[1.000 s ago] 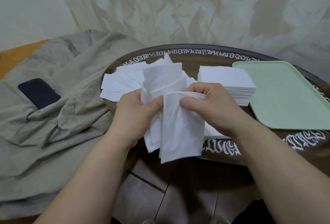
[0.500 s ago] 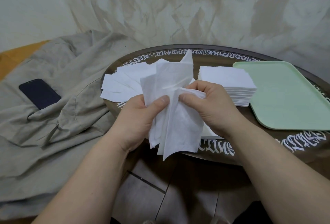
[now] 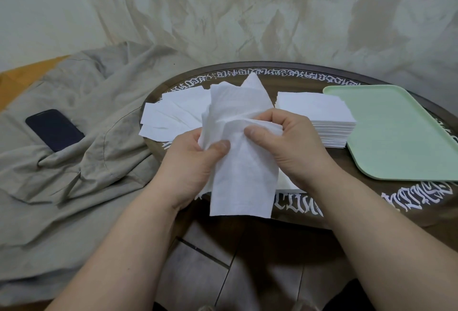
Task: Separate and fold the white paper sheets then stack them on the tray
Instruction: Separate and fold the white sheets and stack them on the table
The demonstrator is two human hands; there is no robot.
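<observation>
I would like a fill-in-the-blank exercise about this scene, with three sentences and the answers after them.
1. The tray on the table has the colour ____.
2. Both the left hand and the right hand grip the same crumpled white ____.
3. The dark phone lies on the beige ____, to the left of the table.

Missing words: green; paper sheet; cloth

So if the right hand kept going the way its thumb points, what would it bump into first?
Most likely the left hand. The right hand has its thumb aimed leftward across the crumpled white paper sheet both hands pinch, and the left thumb sits just beyond; depth is hard to judge.
</observation>
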